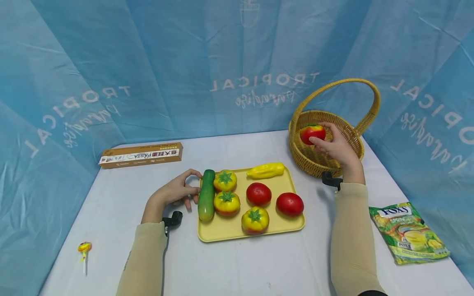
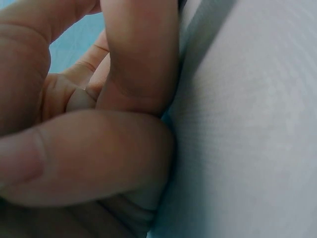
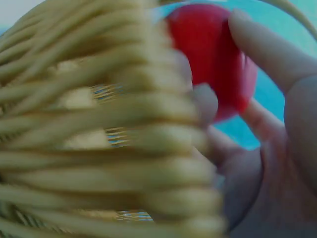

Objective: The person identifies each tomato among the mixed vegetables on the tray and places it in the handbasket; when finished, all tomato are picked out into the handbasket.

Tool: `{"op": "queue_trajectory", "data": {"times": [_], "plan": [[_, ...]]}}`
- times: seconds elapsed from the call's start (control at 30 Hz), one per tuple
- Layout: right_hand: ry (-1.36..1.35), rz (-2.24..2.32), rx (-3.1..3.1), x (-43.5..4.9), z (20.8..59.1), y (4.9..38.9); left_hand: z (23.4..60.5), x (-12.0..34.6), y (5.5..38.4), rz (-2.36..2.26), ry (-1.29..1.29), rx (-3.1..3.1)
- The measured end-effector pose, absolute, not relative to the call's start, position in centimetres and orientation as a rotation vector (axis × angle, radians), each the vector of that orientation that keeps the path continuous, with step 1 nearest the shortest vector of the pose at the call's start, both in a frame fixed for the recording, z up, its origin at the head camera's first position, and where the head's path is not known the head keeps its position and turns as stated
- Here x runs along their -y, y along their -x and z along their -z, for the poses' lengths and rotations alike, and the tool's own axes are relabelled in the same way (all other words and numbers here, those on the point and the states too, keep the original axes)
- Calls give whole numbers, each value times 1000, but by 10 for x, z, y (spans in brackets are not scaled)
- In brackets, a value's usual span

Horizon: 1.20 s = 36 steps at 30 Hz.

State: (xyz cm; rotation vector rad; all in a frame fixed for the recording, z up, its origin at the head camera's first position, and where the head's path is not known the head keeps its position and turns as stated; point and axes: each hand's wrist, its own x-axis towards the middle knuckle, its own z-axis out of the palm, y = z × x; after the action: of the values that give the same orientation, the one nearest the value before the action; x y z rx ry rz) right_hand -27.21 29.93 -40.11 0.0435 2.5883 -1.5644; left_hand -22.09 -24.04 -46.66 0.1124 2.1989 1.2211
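Observation:
Over the wicker basket (image 1: 307, 162), my right hand (image 1: 335, 146) grips a red and yellow toy tomato (image 1: 312, 134). In the right wrist view the tomato (image 3: 215, 59) sits between thumb and fingers, beside the woven rim. My left hand (image 1: 177, 190) rests at the left edge of the yellow tray (image 1: 229, 234), its fingertips right by the green cucumber (image 1: 206, 197). Bent fingers (image 2: 143, 54) lie close to the white tabletop in the left wrist view, holding nothing visible. Several tomatoes, such as a red one (image 1: 290, 204), and a long yellow pepper (image 1: 266, 170) lie on the tray.
A pasta box (image 1: 140, 155) lies at the back left, and a lollipop (image 1: 84, 248) at the front left. The green Foxy packet (image 1: 409, 233) is right of my right forearm. The basket's tall handle (image 1: 335, 84) arches above it; blue curtains (image 1: 222, 61) stand behind.

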Motion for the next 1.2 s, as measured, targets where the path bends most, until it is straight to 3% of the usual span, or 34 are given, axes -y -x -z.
{"op": "queue_trajectory", "data": {"times": [0.5, 0.97, 1.2], "plan": [[-140, 1301, -2603, -295, 423, 274, 467, 240, 218, -1224, -146, -2197], [-140, 1271, -2625, -294, 418, 273, 468, 240, 219, -1230, -152, -2193], [-78, 1342, -2675, -292, 398, 268, 467, 241, 220, -1239, -146, -2191]]}}
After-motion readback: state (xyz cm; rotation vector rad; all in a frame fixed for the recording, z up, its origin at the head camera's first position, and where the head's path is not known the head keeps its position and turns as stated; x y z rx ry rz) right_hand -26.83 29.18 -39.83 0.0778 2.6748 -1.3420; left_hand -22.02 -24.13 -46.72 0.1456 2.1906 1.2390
